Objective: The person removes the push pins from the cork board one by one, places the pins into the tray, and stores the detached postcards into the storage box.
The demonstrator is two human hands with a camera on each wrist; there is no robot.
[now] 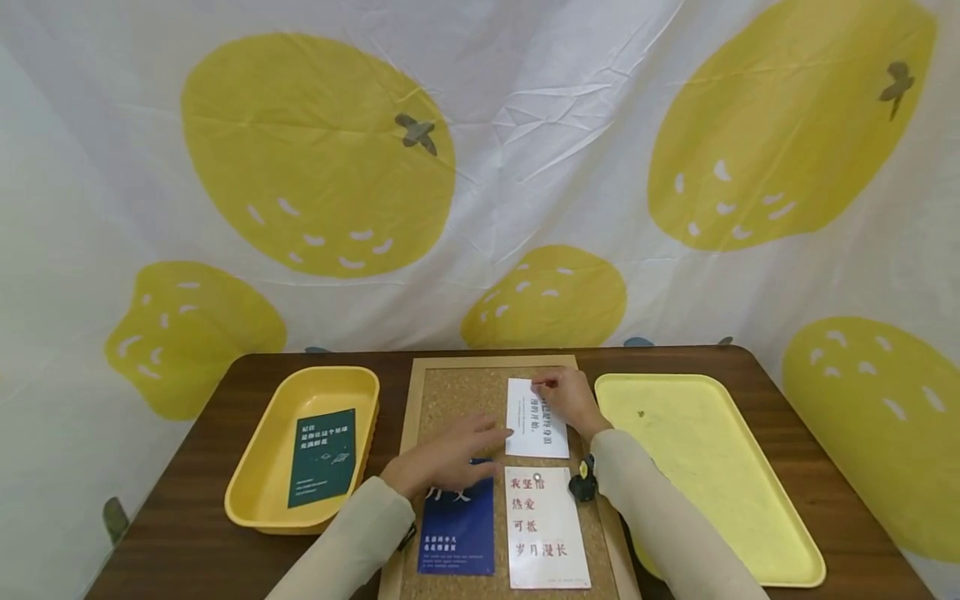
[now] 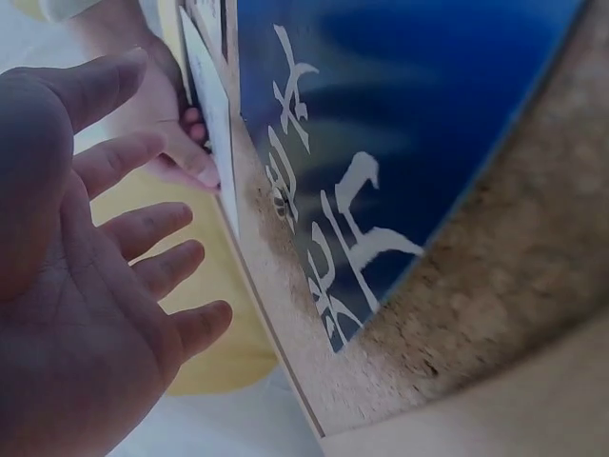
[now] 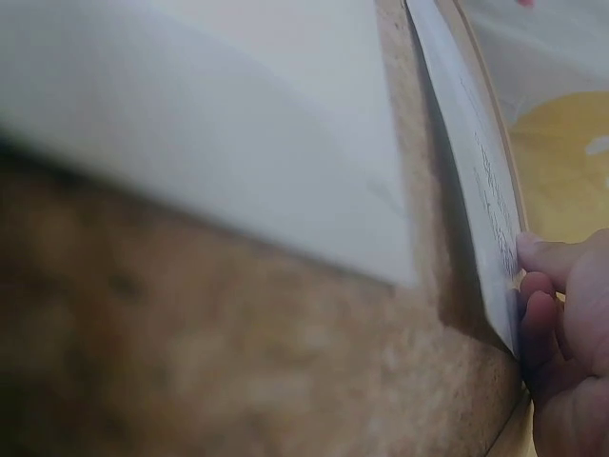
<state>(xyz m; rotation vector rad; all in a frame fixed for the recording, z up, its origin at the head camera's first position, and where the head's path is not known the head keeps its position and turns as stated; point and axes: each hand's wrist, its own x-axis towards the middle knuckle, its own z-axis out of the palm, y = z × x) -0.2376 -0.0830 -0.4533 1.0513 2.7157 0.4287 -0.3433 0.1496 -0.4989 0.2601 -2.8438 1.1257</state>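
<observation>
A white card with black writing [image 1: 519, 408] lies sideways at the upper right of a wood-framed cork board [image 1: 457, 387]. My right hand [image 1: 568, 400] pinches this card near its top; in the right wrist view, thumb [image 3: 547, 255] and curled fingers meet at the card's edge, and part of the card stands off the cork. My left hand [image 1: 459, 450] hovers over the board with spread, relaxed fingers, holding nothing. Below it is a blue card [image 1: 457, 537] with white writing, its top partly hidden. Beside that lies a white card with red writing [image 1: 547, 525], a pin [image 1: 537, 477] at its top.
Left of the board stands a deep yellow basin [image 1: 262, 467] with a dark green card [image 1: 322, 458] inside. A pale yellow tray [image 1: 712, 467] lies on the right, partly under my right sleeve. Behind the brown table [image 1: 187, 467] hangs a lemon-print cloth [image 1: 487, 167].
</observation>
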